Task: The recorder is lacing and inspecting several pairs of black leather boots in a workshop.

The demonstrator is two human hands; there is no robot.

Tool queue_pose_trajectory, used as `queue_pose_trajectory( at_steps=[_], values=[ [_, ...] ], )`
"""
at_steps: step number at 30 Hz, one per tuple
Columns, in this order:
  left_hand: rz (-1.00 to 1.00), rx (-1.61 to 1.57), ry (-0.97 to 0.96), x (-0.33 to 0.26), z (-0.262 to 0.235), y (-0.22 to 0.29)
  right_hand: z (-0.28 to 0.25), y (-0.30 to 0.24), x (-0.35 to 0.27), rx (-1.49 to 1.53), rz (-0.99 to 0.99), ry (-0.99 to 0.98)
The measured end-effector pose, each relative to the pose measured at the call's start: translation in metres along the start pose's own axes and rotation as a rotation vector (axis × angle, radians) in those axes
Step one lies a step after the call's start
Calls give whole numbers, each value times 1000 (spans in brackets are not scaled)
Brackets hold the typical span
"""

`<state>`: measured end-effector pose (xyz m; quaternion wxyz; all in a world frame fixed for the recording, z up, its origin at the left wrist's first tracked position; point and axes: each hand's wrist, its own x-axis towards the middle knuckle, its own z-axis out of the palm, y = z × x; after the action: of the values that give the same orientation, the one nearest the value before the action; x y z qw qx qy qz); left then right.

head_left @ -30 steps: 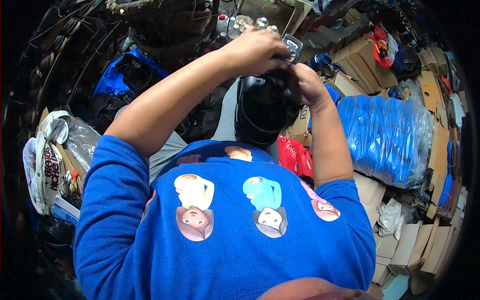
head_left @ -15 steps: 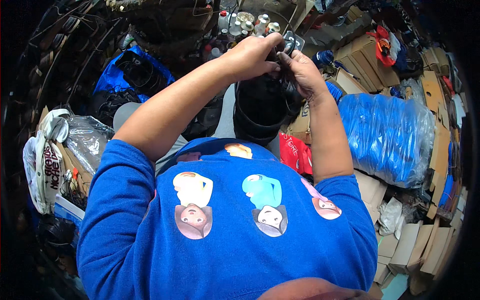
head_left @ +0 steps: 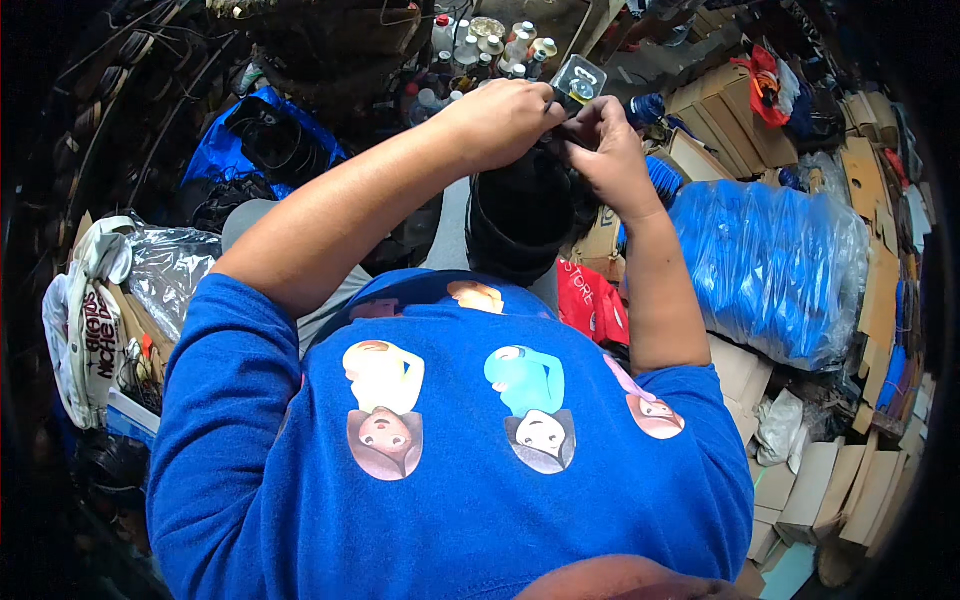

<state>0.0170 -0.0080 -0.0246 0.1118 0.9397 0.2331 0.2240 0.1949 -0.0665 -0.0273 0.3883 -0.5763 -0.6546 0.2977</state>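
At the far middle my hands work close together above a black, round-mouthed thing (head_left: 515, 225) that stands between my legs; it looks soft and hollow, and its kind is not clear. My left hand (head_left: 505, 122) is closed, knuckles up, at its far rim. Thumb and fingers of my right hand (head_left: 612, 150) are bent into a pinch just right of it. Whatever the fingers grip is dark and mostly hidden. Right beyond the fingertips shows a small clear piece (head_left: 579, 80) with a pale metal-looking part.
Several bottles (head_left: 466, 50) stand beyond my hands. Blue goods in clear plastic (head_left: 765, 270) and cardboard boxes (head_left: 735, 120) crowd the right. A red bag (head_left: 592, 300) lies beside my leg. On the left are a blue bag (head_left: 215, 145) and a white cloth bag (head_left: 75, 310).
My left hand has turned knuckles up and lowered slightly. My right hand has shifted a little right with its fingers curled in. The clear piece shows more fully.
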Motion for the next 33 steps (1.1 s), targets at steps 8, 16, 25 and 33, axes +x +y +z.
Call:
queue_pose_trajectory(
  at_steps=[8,16,25,33],
  values=[
    [-557,-628,-234,16,5,-2,13,-10,-18,-719,-543,322],
    [-605,-580,-272,31,12,3,20,1,-24,-782,-496,388],
    [-463,-1008,-308,43,10,14,-37,3,-62,196,291,-29],
    [-102,-589,-242,69,41,41,-53,-22,-123,-186,357,73]
  ],
)
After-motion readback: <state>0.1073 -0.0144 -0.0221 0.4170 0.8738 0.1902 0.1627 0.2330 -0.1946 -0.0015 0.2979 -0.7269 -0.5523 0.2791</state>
